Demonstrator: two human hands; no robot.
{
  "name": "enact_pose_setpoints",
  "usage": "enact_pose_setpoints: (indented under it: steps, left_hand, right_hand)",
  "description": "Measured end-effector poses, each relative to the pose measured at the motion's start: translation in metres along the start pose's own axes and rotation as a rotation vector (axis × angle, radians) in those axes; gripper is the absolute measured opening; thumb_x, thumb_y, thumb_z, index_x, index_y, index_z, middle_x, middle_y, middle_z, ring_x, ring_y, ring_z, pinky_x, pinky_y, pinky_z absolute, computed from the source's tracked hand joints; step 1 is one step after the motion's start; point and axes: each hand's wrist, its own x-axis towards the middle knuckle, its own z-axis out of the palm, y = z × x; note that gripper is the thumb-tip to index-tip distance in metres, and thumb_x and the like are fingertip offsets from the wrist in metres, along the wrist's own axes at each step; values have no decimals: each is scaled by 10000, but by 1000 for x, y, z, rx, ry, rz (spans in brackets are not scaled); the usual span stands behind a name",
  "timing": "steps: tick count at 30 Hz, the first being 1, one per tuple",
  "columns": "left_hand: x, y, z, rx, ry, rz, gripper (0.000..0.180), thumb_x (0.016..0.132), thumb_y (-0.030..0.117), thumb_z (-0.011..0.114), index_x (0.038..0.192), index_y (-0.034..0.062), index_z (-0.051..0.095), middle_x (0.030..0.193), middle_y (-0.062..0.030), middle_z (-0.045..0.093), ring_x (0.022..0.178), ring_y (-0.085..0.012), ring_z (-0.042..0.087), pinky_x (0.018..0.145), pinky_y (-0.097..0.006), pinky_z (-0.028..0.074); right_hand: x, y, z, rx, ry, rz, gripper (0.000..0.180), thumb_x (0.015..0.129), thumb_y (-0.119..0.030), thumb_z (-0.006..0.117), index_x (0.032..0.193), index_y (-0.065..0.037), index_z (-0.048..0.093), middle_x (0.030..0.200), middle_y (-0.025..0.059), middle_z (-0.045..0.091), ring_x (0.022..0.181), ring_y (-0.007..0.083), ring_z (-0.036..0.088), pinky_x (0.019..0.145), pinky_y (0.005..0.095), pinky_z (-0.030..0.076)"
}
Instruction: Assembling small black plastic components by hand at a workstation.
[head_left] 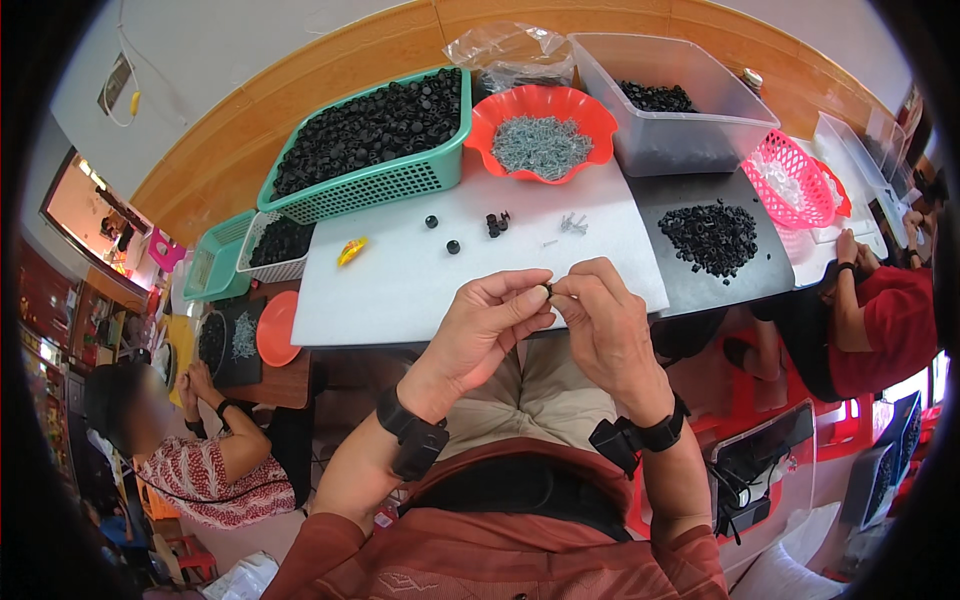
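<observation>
My left hand and my right hand meet above the near edge of the white mat. Their fingertips pinch a small black plastic part, mostly covered by the fingers. Beyond them, two round black caps, a nearer one and a farther one, lie apart on the mat. To their right sits a small cluster of black plastic pieces. Several loose screws lie farther right, and a yellow wrapper rests on the left.
Along the back stand a green basket of black parts, a red scalloped bowl of screws and a clear bin. Black pieces are heaped on a dark board at right. People work at left and right.
</observation>
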Motion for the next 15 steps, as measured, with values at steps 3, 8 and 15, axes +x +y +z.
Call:
enact_pose_setpoints:
  steps: [3,8,15]
  left_hand:
    - [-1,0,3,17,38,15,206,999,73,687,1193,7,687,1072,-87,727,954,-176,730,915,-323,620]
    - [-1,-1,2,14,-2,-3,158,1004,77,675,1147,11,689,1068,-80,728,962,-168,728,902,-318,626]
    - [-2,1,1,-41,15,-32,109,1008,102,670,1082,26,693,1068,-76,723,962,-155,717,923,-316,612]
  right_hand:
    - [-3,2,0,51,3,21,154,905,8,700,1050,-27,663,999,134,640,787,345,688,661,408,558]
    - [-5,6,1,86,32,29,204,897,29,722,1089,-20,677,1021,146,647,812,332,692,693,382,565]
    - [-5,1,0,182,8,59,318,859,8,781,1165,-33,703,1051,116,660,674,203,647,588,320,532]
